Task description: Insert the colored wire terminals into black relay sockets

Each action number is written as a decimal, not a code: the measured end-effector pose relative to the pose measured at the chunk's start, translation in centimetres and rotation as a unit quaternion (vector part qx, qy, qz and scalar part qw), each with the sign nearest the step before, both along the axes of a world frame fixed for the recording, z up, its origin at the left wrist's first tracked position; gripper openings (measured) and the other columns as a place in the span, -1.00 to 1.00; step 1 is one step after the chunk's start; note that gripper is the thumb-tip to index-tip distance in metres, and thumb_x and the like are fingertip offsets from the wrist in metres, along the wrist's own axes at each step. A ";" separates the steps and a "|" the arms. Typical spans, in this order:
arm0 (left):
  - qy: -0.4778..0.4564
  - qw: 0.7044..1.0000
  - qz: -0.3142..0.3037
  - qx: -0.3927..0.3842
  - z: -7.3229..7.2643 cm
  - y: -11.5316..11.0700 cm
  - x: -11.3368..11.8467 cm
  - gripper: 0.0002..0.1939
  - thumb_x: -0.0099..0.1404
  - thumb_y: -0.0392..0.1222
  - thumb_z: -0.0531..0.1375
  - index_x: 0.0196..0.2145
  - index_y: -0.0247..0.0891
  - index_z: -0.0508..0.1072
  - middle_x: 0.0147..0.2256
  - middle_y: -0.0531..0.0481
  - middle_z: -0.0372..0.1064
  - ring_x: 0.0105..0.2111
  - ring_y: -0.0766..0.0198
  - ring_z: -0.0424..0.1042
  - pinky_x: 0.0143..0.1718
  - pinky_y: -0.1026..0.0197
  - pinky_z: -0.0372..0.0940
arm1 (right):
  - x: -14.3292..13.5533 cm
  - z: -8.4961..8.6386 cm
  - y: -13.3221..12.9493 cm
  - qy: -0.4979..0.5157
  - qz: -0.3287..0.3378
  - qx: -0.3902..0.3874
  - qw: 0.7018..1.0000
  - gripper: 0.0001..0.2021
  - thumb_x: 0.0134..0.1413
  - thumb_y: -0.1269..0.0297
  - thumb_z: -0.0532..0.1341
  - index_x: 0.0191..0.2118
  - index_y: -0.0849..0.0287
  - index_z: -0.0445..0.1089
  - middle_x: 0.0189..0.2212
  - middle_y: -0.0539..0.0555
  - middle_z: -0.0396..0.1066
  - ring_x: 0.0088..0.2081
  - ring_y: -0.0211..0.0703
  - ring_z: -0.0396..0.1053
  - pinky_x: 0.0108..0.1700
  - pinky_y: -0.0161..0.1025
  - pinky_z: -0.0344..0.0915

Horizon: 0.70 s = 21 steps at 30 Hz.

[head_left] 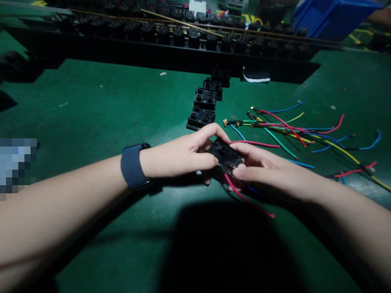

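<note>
Between my two hands is a black plastic socket housing (pixel 225 154), tilted above the green surface. My left hand (pixel 195 150) grips its left side, thumb on the near face and index finger over the far edge. On the right side my right hand (pixel 259 162) closes round it, the thumb pressing near small brass contacts at the lower corner. A red wire (pixel 238 193) runs out of the housing toward the lower right and ends in a bare copper tip. The fingers underneath are mostly hidden.
Several black housings (pixel 204 97) stand in a row beyond my hands. Loose coloured wires (pixel 284 126) with brass terminals lie to the right. A long black rack (pixel 152 49) of similar parts crosses the back, with a blue bin (pixel 332 18) behind. A blurred pale object (pixel 15 162) lies far left.
</note>
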<state>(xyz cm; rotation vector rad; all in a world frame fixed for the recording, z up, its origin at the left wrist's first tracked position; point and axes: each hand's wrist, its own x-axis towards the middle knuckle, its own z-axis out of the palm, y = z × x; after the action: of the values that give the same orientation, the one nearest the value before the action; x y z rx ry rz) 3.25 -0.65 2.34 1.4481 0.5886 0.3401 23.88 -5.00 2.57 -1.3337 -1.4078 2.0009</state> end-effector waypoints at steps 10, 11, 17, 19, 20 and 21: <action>-0.012 0.999 0.002 -0.047 -0.2 0.2 -0.2 -0.66 0.14 -0.39 0.09 -0.12 -0.20 0.17 -0.37 0.07 0.34 -0.48 0.33 0.42 -0.52 0.23 0.44 | -0.7 -1.0 0.1 0.058 -0.202 0.017 0.977 -0.67 0.02 0.42 0.08 -0.08 0.06 0.40 -0.26 0.04 0.47 -0.47 -0.23 0.43 -0.42 -0.26 0.40; -0.011 0.999 0.007 -0.049 -0.2 0.3 -0.2 -0.65 0.12 -0.39 0.09 -0.12 -0.20 0.18 -0.37 0.07 0.34 -0.48 0.33 0.41 -0.53 0.22 0.45 | -0.8 -1.1 0.1 0.055 -0.222 0.014 0.973 -0.75 0.02 0.43 0.10 -0.19 0.09 0.41 -0.32 0.03 0.46 -0.50 -0.24 0.43 -0.45 -0.27 0.40; -0.005 0.999 0.004 -0.035 -0.3 0.5 -0.3 -0.64 0.10 -0.38 0.09 -0.11 -0.21 0.20 -0.35 0.06 0.34 -0.49 0.33 0.41 -0.55 0.24 0.44 | -0.9 -1.0 0.4 0.030 -0.241 0.004 0.970 -0.90 0.05 0.36 0.17 -0.47 0.12 0.30 -0.57 -0.03 0.36 -0.55 -0.23 0.43 -0.56 -0.32 0.40; -0.004 0.999 0.001 -0.034 -0.4 0.5 -0.4 -0.63 0.11 -0.38 0.09 -0.10 -0.20 0.19 -0.34 0.05 0.35 -0.48 0.33 0.42 -0.55 0.24 0.45 | -0.9 -1.0 0.4 0.028 -0.236 0.008 0.971 -0.90 0.04 0.35 0.19 -0.47 0.12 0.30 -0.56 -0.03 0.37 -0.54 -0.23 0.43 -0.58 -0.33 0.40; -0.005 0.999 0.001 -0.036 -0.4 0.5 -0.4 -0.63 0.11 -0.38 0.09 -0.10 -0.20 0.19 -0.33 0.05 0.35 -0.48 0.32 0.42 -0.54 0.23 0.45 | -0.9 -1.0 0.3 0.029 -0.236 0.016 0.971 -0.89 0.02 0.35 0.21 -0.48 0.13 0.29 -0.52 -0.03 0.38 -0.54 -0.25 0.42 -0.58 -0.35 0.39; -0.007 0.999 0.002 -0.039 -0.5 0.5 -0.4 -0.63 0.11 -0.37 0.09 -0.10 -0.19 0.19 -0.33 0.05 0.35 -0.47 0.32 0.42 -0.54 0.23 0.45 | -0.9 -1.0 0.3 0.031 -0.236 0.025 0.971 -0.88 0.00 0.36 0.23 -0.48 0.13 0.28 -0.48 -0.04 0.39 -0.53 -0.27 0.41 -0.59 -0.36 0.38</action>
<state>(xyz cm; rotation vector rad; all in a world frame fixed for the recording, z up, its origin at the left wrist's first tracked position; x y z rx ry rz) 2.81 -0.13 1.88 1.3683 0.5885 0.3264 23.02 -4.72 1.57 -1.4093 -0.9875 1.6628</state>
